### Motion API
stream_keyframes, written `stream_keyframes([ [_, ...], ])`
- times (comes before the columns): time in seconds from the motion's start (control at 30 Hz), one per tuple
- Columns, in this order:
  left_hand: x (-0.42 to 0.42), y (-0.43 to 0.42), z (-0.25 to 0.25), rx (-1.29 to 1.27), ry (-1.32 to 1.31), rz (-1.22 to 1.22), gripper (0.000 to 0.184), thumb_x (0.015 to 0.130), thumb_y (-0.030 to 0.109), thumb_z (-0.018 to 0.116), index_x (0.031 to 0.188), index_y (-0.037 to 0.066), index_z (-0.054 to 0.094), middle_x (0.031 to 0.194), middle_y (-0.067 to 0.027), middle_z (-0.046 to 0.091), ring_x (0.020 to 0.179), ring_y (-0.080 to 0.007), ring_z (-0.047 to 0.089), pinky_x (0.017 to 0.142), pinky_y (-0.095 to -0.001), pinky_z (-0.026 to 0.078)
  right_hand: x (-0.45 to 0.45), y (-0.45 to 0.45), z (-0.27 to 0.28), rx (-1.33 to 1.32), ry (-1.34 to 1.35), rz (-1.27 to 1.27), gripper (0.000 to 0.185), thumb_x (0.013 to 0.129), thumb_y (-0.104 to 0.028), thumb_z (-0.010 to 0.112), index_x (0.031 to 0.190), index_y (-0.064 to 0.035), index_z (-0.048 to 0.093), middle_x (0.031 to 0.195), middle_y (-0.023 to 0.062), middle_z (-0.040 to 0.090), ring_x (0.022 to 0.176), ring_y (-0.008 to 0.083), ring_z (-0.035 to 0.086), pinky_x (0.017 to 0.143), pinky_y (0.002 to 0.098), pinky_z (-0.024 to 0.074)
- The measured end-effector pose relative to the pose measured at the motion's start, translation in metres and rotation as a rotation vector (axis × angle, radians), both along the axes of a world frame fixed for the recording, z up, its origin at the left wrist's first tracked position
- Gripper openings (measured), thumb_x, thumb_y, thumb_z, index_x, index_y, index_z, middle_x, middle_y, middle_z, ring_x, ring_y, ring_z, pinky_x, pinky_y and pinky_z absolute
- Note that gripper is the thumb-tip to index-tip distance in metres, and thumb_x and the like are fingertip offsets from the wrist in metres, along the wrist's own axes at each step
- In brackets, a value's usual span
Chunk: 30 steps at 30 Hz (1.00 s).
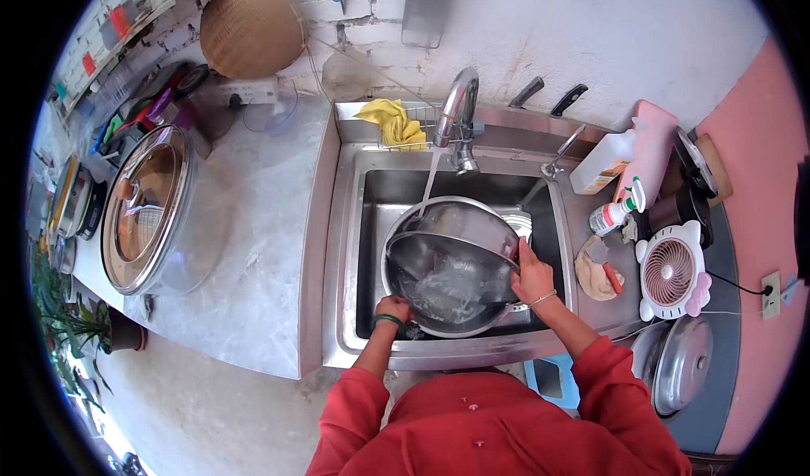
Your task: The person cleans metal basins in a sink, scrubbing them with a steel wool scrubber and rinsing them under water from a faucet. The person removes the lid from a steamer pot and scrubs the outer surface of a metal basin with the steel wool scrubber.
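Observation:
In the sink (369, 223), a large steel basin (481, 221) is tilted, with splashing water inside it. It seems to overlap a second steel basin (456, 331), but where one ends and the other begins is hard to tell. At the right rim, my right hand (531, 275) grips with the thumb on top. My left hand (391, 310) is closed at the lower left rim; its fingers are partly hidden. Something dark lies just beside it, too unclear to name. From the faucet (458, 113), a stream runs onto the back of the basin.
A yellow cloth (394, 124) hangs on a wire rack behind the sink. On the right stand a white jug (601, 164), a spray bottle (614, 214) and a small fan (672, 272). A glass lid (145, 210) rests on the left counter. Two knives stand against the back wall.

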State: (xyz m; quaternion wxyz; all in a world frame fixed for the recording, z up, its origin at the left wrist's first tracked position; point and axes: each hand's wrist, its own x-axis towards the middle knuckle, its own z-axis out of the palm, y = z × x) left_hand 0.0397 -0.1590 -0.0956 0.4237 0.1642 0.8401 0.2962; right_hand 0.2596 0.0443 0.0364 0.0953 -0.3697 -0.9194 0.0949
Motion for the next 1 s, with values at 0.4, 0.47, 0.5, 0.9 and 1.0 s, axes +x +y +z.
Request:
stream_keyframes([
  [0.4,-0.008,-0.006,0.080,0.130,0.481,0.002,0.019,0.078,0.024,0.057,0.085,0.007,0.062,0.074,-0.0103,0.066,0.073,-0.0261,0.064,0.067,-0.0373,0.049,0.012,0.013,0.037,-0.178,0.115,-0.277,0.036,0.070,-0.014,0.054,0.100,0.0055,0.058,0.077,0.0213,0.063,0.069,0.0363,0.061,0.063,0.0434,0.0477],
  [0.47,-0.016,-0.007,0.079,0.138,0.548,-0.035,0.017,0.078,0.025,0.056,0.086,0.010,0.060,0.079,-0.0112,0.065,0.078,-0.0307,0.062,0.068,-0.0408,0.049,0.025,0.022,0.005,-0.390,0.247,-0.368,0.031,0.069,-0.014,0.056,0.094,0.0051,0.061,0.074,0.0203,0.063,0.067,0.0331,0.062,0.061,0.0412,0.0471],
  [0.5,-0.019,-0.008,0.077,0.122,0.633,-0.096,0.018,0.078,0.024,0.056,0.085,0.008,0.060,0.079,-0.0119,0.065,0.077,-0.0306,0.062,0.068,-0.0414,0.049,0.025,0.019,0.001,-0.603,0.375,-0.457,0.027,0.069,-0.014,0.058,0.087,0.0048,0.064,0.071,0.0194,0.063,0.064,0.0299,0.063,0.059,0.0390,0.0466],
  [0.9,-0.027,0.003,0.008,0.656,-0.240,0.189,0.043,0.083,0.023,0.057,0.117,-0.001,0.052,0.104,-0.0113,0.062,0.094,-0.0210,0.059,0.081,-0.0311,0.046,0.053,-0.008,0.013,-1.346,0.667,-0.645,0.021,0.068,-0.001,0.057,0.088,0.0065,0.060,0.074,0.0115,0.060,0.065,0.0241,0.062,0.053,0.0354,0.0521],
  [1.0,-0.031,0.005,-0.027,0.699,-0.641,0.335,0.046,0.090,0.032,0.043,0.126,0.002,0.046,0.119,-0.0111,0.054,0.105,-0.0194,0.053,0.088,-0.0296,0.043,0.047,-0.022,0.014,-1.585,0.733,-0.653,0.026,0.068,0.001,0.056,0.094,0.0069,0.056,0.084,0.0148,0.060,0.072,0.0278,0.063,0.061,0.0427,0.0555],
])
